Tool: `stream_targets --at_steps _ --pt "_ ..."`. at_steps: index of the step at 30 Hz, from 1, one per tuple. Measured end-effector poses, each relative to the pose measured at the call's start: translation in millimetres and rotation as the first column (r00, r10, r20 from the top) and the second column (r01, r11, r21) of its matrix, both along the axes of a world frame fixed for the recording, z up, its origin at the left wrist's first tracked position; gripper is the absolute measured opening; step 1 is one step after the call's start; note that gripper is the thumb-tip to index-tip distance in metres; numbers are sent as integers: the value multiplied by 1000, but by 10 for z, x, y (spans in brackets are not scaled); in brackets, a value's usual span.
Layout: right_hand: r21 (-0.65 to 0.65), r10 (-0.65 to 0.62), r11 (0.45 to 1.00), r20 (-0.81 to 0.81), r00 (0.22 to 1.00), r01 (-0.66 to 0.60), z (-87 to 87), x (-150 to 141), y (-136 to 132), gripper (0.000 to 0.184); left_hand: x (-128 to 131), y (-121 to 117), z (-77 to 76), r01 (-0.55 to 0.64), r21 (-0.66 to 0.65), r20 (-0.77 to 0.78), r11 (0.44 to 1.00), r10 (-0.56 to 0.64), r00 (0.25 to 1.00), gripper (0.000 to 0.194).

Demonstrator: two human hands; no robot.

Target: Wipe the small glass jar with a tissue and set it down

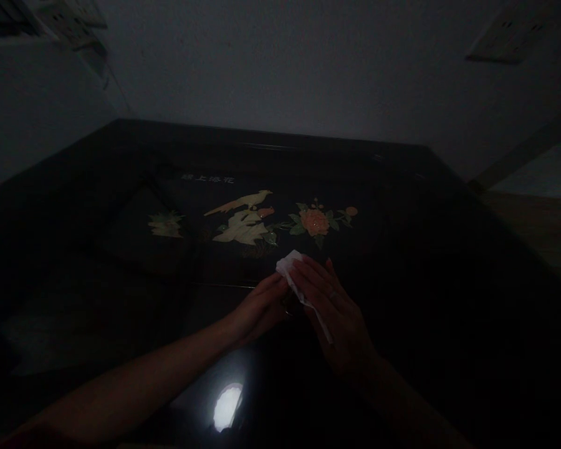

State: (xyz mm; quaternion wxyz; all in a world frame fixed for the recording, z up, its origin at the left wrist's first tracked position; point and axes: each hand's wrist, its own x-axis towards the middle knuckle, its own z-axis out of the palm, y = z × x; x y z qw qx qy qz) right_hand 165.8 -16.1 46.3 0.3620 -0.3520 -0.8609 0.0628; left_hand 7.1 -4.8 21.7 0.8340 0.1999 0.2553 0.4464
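Observation:
A white tissue [290, 267] is held between both hands low over a glossy black lacquered table [449, 274]. My right hand [334, 312] lies over the tissue with fingers pressed together along it; a ring shows on one finger. My left hand [262, 305] pinches the tissue's lower part from the left. The tissue sits just in front of an inlaid picture of a pale bird [243, 202] and an orange flower [314, 221] on the tabletop. The scene is very dim.
A bright round light reflection [227, 406] shines on the tabletop near the front edge. Pale walls rise behind the table, with wall sockets at top left [70, 22] and top right [509, 34]. Wooden floor [542, 231] shows at the right.

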Motion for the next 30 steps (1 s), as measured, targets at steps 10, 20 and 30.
stream_targets --at_steps 10,20,30 --pt "120 28 991 226 974 -56 -15 -35 -24 44 44 124 122 -34 -164 38 986 40 998 35" --pt "131 9 991 225 974 -40 -50 7 -13 41 -28 189 112 -44 -308 203 950 110 973 54" --pt "147 -47 989 149 988 25 -106 8 -10 38 -44 196 137 -152 -340 135 928 208 969 57"
